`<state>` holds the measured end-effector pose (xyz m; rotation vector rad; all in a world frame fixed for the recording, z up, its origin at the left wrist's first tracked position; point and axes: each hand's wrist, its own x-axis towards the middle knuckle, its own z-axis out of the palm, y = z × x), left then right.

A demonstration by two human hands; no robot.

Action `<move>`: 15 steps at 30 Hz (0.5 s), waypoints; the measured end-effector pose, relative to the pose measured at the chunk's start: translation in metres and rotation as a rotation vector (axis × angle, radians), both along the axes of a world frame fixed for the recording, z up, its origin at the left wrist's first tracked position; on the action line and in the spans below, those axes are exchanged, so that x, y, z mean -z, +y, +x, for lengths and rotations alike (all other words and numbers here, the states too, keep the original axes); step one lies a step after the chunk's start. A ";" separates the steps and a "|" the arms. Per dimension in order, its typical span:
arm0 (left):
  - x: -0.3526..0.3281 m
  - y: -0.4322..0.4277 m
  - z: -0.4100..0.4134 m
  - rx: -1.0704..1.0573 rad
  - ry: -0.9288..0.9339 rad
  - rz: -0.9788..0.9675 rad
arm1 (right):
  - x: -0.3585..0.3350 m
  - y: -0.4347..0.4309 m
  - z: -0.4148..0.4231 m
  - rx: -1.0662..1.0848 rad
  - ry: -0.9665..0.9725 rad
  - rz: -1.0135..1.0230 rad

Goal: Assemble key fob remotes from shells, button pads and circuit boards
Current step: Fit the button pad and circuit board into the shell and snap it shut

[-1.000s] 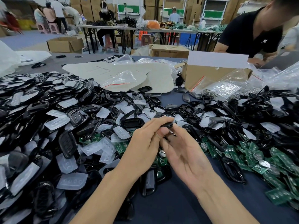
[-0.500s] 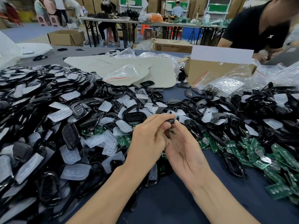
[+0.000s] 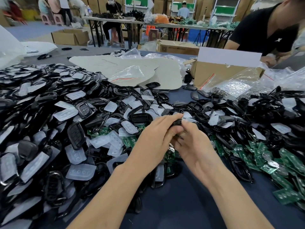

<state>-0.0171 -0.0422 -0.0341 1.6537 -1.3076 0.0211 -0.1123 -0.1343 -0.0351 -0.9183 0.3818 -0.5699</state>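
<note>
Left of the green circuit-board heap (image 3: 264, 156), left hand (image 3: 156, 138) and right hand (image 3: 194, 146) together pinch a small black plastic fob shell (image 3: 177, 122), probably to press it closed.

Factory assembly floor, heaped black shells (image 3: 140, 117), green circuit boards (image 3: 268, 167), cartons (image 3: 71, 37), workers (image 3: 113, 17) at long tables (image 3: 113, 20)

Had a small black fob shell (image 3: 177, 121) pinched between left hand (image 3: 155, 141) and right hand (image 3: 196, 149), mostly hidden. Saw glossy black shells (image 3: 140, 117) heaped on both sides, translucent white button pads (image 3: 66, 114) scattered among them, green circuit boards (image 3: 285, 195) piled loose toward the right.
</note>
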 end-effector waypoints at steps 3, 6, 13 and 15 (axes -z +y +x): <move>-0.002 0.000 -0.002 -0.008 0.025 -0.012 | 0.001 0.003 -0.001 0.024 0.035 -0.098; -0.004 0.001 -0.001 -0.011 0.116 -0.039 | 0.004 0.004 0.000 -0.006 0.019 -0.214; -0.007 0.006 -0.009 0.037 0.259 -0.128 | 0.000 0.006 -0.005 -0.007 -0.027 -0.526; -0.007 0.005 -0.010 0.044 0.279 -0.140 | -0.001 0.006 -0.007 -0.008 -0.035 -0.493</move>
